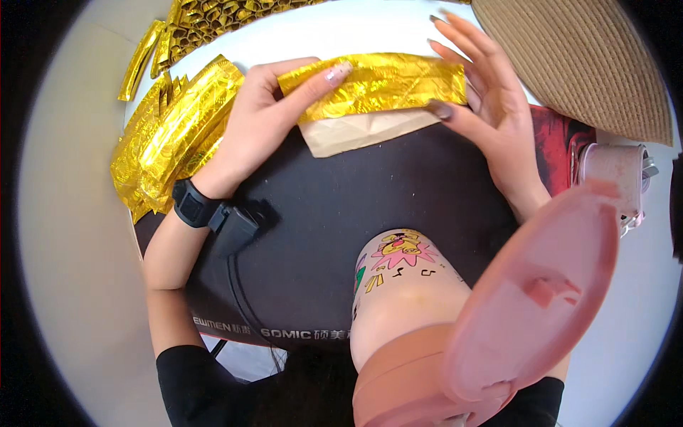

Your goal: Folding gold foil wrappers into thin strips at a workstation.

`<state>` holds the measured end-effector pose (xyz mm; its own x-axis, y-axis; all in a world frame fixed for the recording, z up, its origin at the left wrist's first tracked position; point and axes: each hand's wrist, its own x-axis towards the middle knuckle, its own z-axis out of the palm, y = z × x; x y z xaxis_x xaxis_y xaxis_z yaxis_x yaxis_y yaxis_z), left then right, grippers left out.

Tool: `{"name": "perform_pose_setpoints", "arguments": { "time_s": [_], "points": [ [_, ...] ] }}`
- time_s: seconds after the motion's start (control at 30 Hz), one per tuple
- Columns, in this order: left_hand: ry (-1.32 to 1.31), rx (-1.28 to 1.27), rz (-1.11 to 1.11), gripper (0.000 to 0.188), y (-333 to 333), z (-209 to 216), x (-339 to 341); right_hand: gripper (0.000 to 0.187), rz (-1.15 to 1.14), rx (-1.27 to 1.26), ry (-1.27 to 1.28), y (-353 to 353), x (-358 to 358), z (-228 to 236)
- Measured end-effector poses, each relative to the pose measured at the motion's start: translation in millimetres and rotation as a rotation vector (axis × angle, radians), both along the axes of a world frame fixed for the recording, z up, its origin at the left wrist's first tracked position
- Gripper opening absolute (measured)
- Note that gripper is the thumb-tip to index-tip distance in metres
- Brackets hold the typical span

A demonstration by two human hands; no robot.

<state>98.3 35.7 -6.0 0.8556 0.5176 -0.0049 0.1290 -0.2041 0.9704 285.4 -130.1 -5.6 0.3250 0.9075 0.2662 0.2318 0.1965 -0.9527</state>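
My left hand [267, 117] lies flat, fingers stretched rightward, forearm bent in from below — my right hand [484, 107] stands opposite, fingers spread and raised, thumb pressing down.

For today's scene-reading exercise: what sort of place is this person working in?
Probably a home desk used for paper craft: both hands fold gold foil paper on a black desk mat, with folded gold pieces piled behind and a pink cup close by.

White table [334, 28], black mat [341, 213], gold foil sheets [178, 135]
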Motion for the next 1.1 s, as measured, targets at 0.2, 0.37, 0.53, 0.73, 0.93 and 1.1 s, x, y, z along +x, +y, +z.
{"name": "perform_pose_setpoints", "arguments": {
  "time_s": [0.2,0.37,0.53,0.73,0.93,1.1],
  "points": [
    [-0.048,-0.078,-0.035,0.028,0,-5,4,0.033,0.06,-0.057,-0.205,1,7,-13],
    [-0.065,0.025,-0.09,0.04,-1,-1,0,0.021,-0.013,-0.056,-0.019,0,3,-14],
    [-0.033,0.03,-0.125,0.028,0,-4,-1,0.016,-0.022,-0.11,-0.05,-2,2,-13],
    [0.001,-0.049,-0.08,0.015,2,-4,-4,0.012,-0.037,-0.171,0.031,-4,3,-12],
    [-0.044,0.006,-0.024,0.018,4,-8,-6,0.018,-0.033,-0.12,0.031,-5,4,-12],
    [-0.057,0.012,0.108,0.019,10,-14,-7,0.045,0.025,-0.045,0.255,-5,-6,-2]
  ]
}}
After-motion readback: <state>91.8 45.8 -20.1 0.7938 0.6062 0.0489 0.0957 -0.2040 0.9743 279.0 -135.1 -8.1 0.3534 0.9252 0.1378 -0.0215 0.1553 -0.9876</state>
